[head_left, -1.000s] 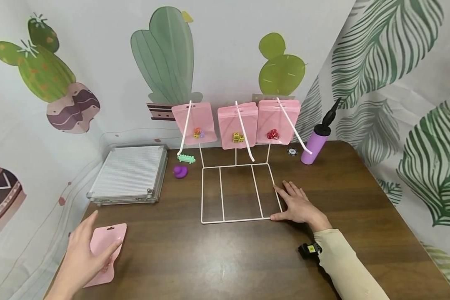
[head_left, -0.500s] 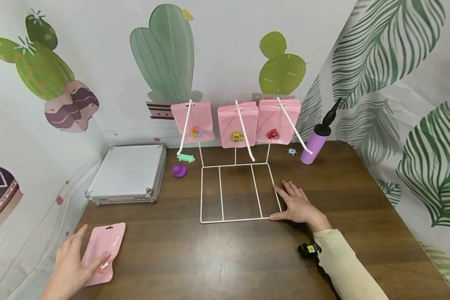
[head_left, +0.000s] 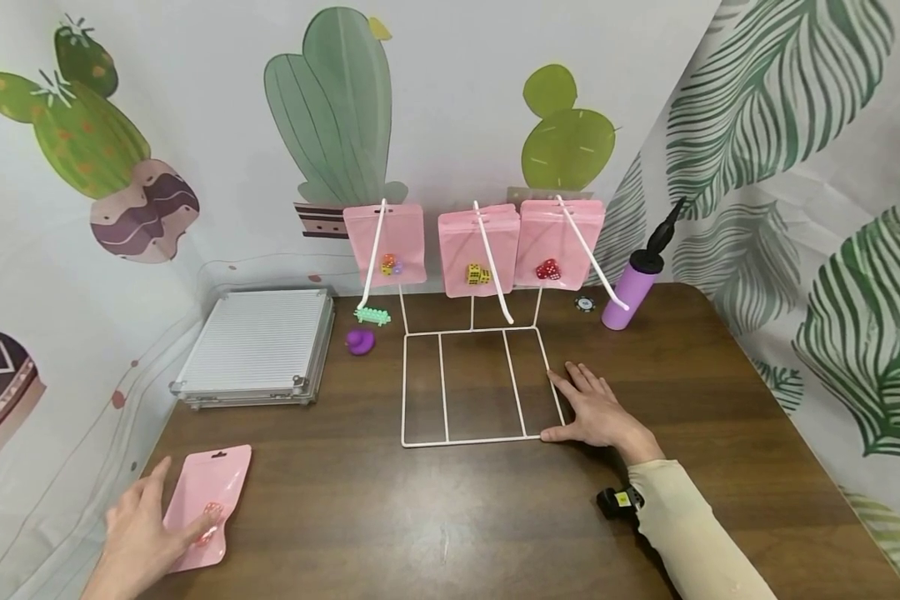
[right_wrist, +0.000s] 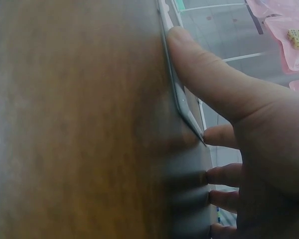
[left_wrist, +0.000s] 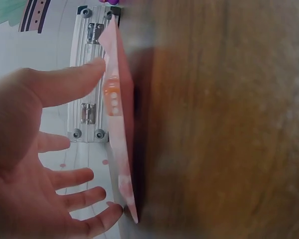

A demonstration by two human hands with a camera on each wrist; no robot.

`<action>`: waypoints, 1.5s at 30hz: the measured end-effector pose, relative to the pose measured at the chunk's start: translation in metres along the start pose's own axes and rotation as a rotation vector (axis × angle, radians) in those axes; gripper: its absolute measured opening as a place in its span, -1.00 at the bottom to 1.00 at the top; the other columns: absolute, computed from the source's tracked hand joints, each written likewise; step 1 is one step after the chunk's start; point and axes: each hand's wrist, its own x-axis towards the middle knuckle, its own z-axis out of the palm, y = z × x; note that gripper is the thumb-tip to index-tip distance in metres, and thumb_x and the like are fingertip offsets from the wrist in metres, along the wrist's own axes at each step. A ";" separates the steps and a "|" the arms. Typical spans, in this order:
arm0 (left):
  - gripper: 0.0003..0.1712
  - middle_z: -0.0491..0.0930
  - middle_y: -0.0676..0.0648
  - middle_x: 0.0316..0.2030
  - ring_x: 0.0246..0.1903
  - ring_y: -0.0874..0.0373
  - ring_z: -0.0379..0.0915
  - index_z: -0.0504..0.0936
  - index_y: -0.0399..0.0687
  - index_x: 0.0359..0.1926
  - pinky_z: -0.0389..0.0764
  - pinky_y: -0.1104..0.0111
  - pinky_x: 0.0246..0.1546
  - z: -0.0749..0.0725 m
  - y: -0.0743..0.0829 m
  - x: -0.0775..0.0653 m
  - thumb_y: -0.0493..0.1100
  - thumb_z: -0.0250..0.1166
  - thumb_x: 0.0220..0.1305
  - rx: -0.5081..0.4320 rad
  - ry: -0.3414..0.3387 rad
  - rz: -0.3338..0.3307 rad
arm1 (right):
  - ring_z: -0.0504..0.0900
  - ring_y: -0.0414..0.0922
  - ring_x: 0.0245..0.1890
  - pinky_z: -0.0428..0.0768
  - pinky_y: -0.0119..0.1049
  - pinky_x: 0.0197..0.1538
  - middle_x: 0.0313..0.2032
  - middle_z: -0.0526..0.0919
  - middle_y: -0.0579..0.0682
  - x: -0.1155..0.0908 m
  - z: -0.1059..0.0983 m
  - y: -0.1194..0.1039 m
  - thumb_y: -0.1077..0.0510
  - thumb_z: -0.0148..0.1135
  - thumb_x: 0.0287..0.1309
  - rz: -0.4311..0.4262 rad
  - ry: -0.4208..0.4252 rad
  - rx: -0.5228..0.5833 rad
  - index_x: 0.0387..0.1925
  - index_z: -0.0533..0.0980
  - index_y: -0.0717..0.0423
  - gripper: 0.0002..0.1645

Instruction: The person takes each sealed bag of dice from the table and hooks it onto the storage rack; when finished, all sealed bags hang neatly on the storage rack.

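A pink zip pouch [head_left: 213, 475] with a hang hole lies at the table's left, orange-red dice [left_wrist: 113, 99] showing through its window. My left hand [head_left: 137, 527] is at its left edge, thumb over the dice end and fingers spread along the side. In the left wrist view the thumb tip is right at the pouch. My right hand [head_left: 598, 414] rests on the front right corner of a white wire rack [head_left: 487, 439], fingers spread and thumb on the base wire. From the rack's three hooks hang pink pouches with mixed dice [head_left: 388, 265], yellow dice [head_left: 475, 273] and red dice [head_left: 547, 269].
A silver aluminium case [head_left: 258, 342] stands at the back left. Beside it are a purple duck [head_left: 361, 342] and a green bumpy toy [head_left: 373, 317]. Right of the rack are a poker chip [head_left: 585, 304] and a purple balloon pump [head_left: 630, 292]. Hook ends jut forward.
My left hand has moved down and a little left, with its thumb lower over the pouch and more of the pouch showing. The right hand stays on the rack's corner.
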 end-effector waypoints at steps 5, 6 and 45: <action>0.30 0.25 -0.63 0.05 0.05 -0.57 0.07 -0.01 -0.46 0.42 0.06 -0.29 0.03 0.004 -0.003 0.002 0.08 0.55 -0.11 0.024 -0.002 0.011 | -0.10 0.39 0.44 -0.08 0.38 0.39 0.46 -0.04 0.41 0.000 0.001 0.001 -0.46 0.41 -0.20 0.003 0.000 0.001 0.48 0.11 0.13 0.34; 0.30 0.24 -0.65 0.06 0.05 -0.58 0.07 -0.02 -0.47 0.42 0.08 -0.30 0.02 0.004 -0.003 0.002 0.08 0.54 -0.11 0.023 -0.005 0.008 | -0.09 0.40 0.44 -0.08 0.38 0.39 0.46 -0.04 0.41 0.000 0.001 0.001 -0.46 0.41 -0.20 0.002 0.002 0.002 0.48 0.11 0.13 0.34; 0.42 0.11 -0.61 0.06 -0.18 -0.45 0.35 -0.23 -0.44 0.44 0.49 -0.19 -0.36 -0.002 0.016 0.008 0.26 0.48 -0.05 0.030 -0.232 -0.263 | -0.11 0.39 0.45 -0.09 0.38 0.40 0.47 -0.06 0.40 0.000 0.002 0.002 -0.47 0.40 -0.20 0.003 -0.007 0.013 0.49 0.09 0.11 0.35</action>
